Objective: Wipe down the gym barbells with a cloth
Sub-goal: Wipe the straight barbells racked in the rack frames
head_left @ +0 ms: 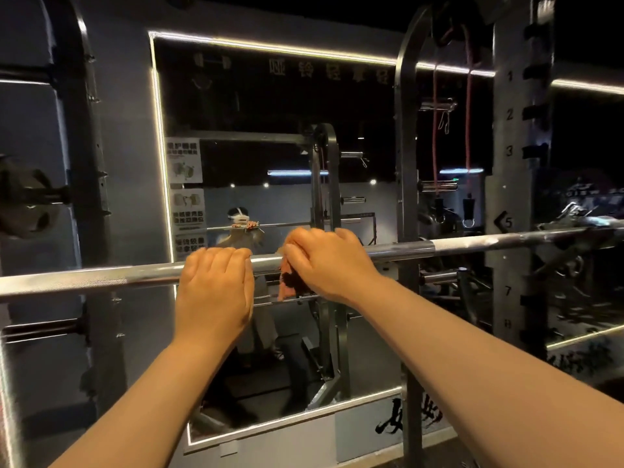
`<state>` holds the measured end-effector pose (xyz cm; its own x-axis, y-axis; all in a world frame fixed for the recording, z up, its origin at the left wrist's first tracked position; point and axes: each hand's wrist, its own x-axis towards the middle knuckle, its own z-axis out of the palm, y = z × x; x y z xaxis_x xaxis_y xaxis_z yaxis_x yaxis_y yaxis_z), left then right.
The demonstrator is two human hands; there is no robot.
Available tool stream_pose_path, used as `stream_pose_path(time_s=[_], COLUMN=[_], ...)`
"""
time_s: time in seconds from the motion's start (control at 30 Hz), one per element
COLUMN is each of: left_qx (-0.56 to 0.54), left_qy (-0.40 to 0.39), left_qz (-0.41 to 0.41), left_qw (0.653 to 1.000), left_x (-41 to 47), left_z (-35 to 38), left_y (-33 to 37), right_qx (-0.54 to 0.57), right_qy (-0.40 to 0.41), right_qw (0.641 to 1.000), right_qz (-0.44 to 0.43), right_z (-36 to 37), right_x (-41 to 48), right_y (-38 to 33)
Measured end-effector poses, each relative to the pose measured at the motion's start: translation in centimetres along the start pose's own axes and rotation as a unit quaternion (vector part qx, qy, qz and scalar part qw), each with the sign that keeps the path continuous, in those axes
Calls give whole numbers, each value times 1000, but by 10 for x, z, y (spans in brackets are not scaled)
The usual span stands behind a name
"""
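Dim gym walls stood ahead of you, with a large mirror (270, 113) edged by a bright light strip.

Your left hand (216, 288) lay over the barbell (101, 278), fingers curled across its top and gripping it. Near it, but not touching, your right hand (324, 261) was folded round an orange-pink cloth (292, 282) and pressed it against the bar. A crumpled end of the cloth, marked with a dark patch, hung below the bar between your two hands.

You had the chrome barbell straight in front of you, crossing the whole view and rising slightly toward the right. It looked knurled left of your left hand, smooth and shiny just right of your right hand, then rough again past a narrow ring.

At the far left a blurred weight plate (23, 197) sat beside a dark rack upright (87, 130). Posters (185, 160) were stuck along the mirror's left edge, and the glass reflected a person in a white headset at a bar. Behind the bar, right of your right hand, rose a curved grey post (407, 163). Red bands (468, 113) hung beyond it with black handles at their ends. Farther right stood a numbered upright (516, 163), and the bar passed it just below its 5 mark.
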<state>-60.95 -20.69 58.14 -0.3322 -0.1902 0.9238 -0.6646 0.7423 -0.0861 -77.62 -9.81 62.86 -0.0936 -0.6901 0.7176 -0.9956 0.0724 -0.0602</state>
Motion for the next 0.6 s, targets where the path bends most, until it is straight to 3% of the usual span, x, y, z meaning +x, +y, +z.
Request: stream_pose_path(time_s=[0.07, 0.2, 0.27, 0.47, 0.53, 0.6], left_qx=[6, 5, 6, 20, 18, 23], left_qy=[-3, -8, -15, -42, -43, -47], left_qz=[-4, -40, -71, -76, -74, -71], left_qw=[1000, 999, 997, 996, 996, 996], left_x=[0, 4, 8, 12, 12, 13], left_z=[0, 1, 1, 8, 12, 13], left_y=[0, 7, 14, 47, 55, 59], right_qx=[6, -45, -70, 28, 35, -29], right_qy=[-11, 119, 144, 103, 73, 76], right_qw=[1000, 983, 973, 993, 995, 996], right_qz=[24, 134, 165, -53, -65, -30], right_z=[-8, -13, -9, 9, -6, -19], right_x=[-5, -23, -19, -23, -26, -26], right_y=[28, 81, 82, 54, 74, 103])
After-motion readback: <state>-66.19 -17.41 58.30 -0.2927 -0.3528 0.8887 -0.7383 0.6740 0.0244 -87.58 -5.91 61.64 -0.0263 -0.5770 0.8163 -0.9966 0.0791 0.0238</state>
